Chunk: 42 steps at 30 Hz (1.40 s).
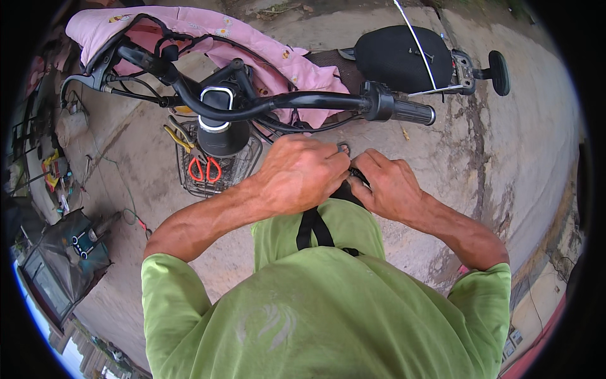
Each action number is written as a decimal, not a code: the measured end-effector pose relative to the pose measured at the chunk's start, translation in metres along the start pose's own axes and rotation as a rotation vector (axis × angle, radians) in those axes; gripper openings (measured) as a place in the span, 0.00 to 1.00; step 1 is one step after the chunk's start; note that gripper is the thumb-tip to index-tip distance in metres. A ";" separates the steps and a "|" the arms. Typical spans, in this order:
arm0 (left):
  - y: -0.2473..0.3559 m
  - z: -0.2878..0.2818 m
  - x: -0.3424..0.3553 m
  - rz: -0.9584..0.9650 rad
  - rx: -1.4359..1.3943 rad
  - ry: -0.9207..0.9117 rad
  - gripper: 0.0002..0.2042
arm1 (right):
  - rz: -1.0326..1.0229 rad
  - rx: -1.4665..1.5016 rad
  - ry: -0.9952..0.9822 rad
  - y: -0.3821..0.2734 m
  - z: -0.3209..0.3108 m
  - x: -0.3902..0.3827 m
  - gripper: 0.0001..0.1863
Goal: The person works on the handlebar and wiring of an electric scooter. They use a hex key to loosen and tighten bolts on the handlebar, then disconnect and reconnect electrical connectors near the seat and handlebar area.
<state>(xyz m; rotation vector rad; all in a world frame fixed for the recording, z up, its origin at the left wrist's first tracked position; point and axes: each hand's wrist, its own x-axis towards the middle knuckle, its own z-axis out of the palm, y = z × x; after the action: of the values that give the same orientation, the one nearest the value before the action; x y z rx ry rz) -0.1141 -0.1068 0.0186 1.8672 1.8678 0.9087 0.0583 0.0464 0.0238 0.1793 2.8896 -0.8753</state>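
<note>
Close in front of my green shirt, both hands meet below the handlebar of an electric bike. My left hand is closed, its knuckles up, and whatever its fingers hold is hidden under them. Right beside it, my right hand pinches a small black piece between thumb and fingers; its kind is too hidden to tell. Just beyond the hands runs the bar with its black rubber grip at the right end. The bike's round-backed headlight unit hangs at the bar's middle.
A wire basket left of my hands carries red-handled scissors and yellow-handled pliers. A pink quilted cover drapes the bike's far side. Further right is a black seat with a thin white rod across it. Clutter lines the left edge.
</note>
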 end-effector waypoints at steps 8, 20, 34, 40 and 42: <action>-0.001 0.005 0.009 0.029 -0.040 0.052 0.10 | -0.006 0.077 0.144 0.013 0.008 -0.015 0.13; -0.005 0.013 0.007 0.127 0.012 0.000 0.12 | 0.103 0.089 -0.179 0.004 -0.021 -0.014 0.13; -0.010 0.015 0.002 0.116 -0.098 0.016 0.12 | 0.089 0.206 0.056 0.009 0.000 -0.028 0.11; -0.016 0.003 -0.007 0.096 -0.236 -0.047 0.14 | 0.060 0.305 0.076 0.005 -0.005 -0.042 0.13; -0.017 0.005 -0.009 0.094 -0.244 -0.036 0.14 | 0.050 0.317 0.068 0.005 -0.005 -0.042 0.14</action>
<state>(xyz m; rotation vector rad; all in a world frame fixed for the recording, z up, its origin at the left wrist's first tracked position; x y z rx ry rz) -0.1233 -0.1135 0.0024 1.8203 1.5794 1.0733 0.1004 0.0500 0.0313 0.3137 2.7737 -1.3376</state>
